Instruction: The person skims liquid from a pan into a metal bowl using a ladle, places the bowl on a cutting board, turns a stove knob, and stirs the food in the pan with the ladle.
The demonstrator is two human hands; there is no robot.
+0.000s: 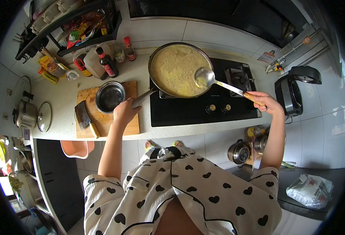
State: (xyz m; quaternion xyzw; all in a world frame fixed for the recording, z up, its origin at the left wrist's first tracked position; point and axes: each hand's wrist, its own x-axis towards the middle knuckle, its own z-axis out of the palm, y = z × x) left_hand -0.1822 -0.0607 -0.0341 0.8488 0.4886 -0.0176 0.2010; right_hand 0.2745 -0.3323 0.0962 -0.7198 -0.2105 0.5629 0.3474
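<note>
A wide frying pan (153, 62) full of pale yellow batter sits on the black stove (196, 109). My left hand (124, 111) grips the pan's metal handle at its near end. My right hand (264, 102) holds the wooden end of a metal ladle (204, 76), whose bowl rests over the right edge of the pan's contents.
A wooden cutting board (89, 94) left of the stove carries a steel bowl (109, 96) and a cleaver (84, 117). Sauce bottles (107, 62) and a rack stand at the back. A pot and lid (44, 116) sit far left; a rice cooker (290, 94) stands right.
</note>
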